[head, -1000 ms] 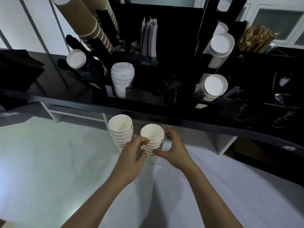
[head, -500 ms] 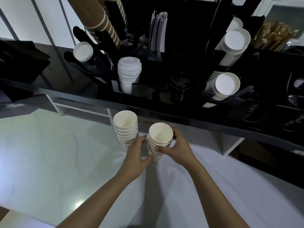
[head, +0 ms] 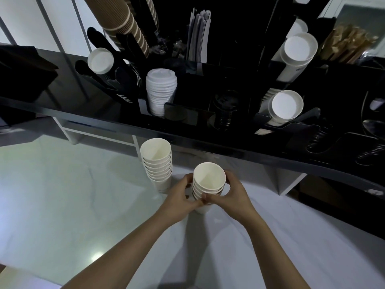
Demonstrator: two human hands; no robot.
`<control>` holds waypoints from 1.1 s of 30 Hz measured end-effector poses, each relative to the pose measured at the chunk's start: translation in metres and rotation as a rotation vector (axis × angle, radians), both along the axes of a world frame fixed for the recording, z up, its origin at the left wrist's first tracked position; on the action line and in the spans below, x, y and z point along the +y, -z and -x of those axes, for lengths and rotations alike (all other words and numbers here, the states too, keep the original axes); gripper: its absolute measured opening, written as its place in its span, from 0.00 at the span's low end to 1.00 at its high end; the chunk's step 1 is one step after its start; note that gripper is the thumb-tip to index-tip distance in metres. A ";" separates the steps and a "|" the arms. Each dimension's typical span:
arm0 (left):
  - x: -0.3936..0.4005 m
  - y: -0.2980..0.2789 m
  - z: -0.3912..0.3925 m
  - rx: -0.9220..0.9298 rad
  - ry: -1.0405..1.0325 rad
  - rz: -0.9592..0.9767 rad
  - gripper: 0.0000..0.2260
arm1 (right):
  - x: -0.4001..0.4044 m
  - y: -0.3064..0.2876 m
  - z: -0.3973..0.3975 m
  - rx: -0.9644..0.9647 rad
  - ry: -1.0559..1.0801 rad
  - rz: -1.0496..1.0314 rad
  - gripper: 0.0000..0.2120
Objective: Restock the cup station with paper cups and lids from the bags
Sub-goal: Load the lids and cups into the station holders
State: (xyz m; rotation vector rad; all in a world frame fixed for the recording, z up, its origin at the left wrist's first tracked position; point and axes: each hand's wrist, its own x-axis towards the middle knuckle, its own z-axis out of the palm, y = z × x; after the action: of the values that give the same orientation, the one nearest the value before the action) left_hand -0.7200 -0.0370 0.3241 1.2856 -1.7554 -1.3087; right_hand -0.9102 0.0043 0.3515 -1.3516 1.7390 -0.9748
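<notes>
Head view: your left hand [head: 180,197] and right hand [head: 233,193] both curl round a short stack [head: 208,184] of white paper cups, one grip on each side, thumbs meeting at its near side. The stack stands mouth-up on the white desk [head: 62,195], its base touching the cloth. Just to its left, apart from your hands, stands a taller stack [head: 156,161] of the same cups. Behind runs a black shelf [head: 104,113] carrying white lids [head: 161,90], brown cups [head: 123,24] tilted in a holder, and 2 white cup stacks [head: 287,105] lying on their sides.
</notes>
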 end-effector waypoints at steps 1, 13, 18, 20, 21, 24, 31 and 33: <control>0.000 0.001 0.000 -0.003 0.001 -0.001 0.34 | 0.002 0.000 0.000 -0.011 0.004 0.013 0.39; 0.002 0.001 0.000 -0.049 0.023 0.006 0.32 | 0.006 -0.032 0.004 -0.194 0.050 0.156 0.35; 0.003 -0.006 0.000 -0.085 0.042 0.010 0.33 | 0.008 -0.058 0.007 -0.211 0.032 0.219 0.37; 0.002 -0.010 -0.001 -0.087 0.049 0.011 0.36 | 0.011 -0.068 0.007 -0.213 0.031 0.259 0.37; 0.002 -0.012 -0.002 -0.087 0.053 0.020 0.40 | 0.012 -0.073 0.007 -0.207 0.032 0.276 0.37; 0.005 -0.026 -0.004 -0.084 0.045 0.044 0.46 | 0.016 -0.090 0.009 -0.178 0.034 0.310 0.36; 0.024 -0.108 -0.005 0.043 0.004 0.312 0.48 | 0.023 -0.115 0.007 -0.128 0.020 0.372 0.38; 0.029 -0.129 -0.003 0.054 0.031 0.383 0.49 | 0.024 -0.121 0.006 -0.124 0.016 0.387 0.38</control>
State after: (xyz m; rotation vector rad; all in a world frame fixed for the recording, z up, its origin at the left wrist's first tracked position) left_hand -0.7171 -0.0083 0.4534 1.0011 -1.8807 -0.9510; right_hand -0.9161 0.0282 0.4720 -1.4774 1.5211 -1.4273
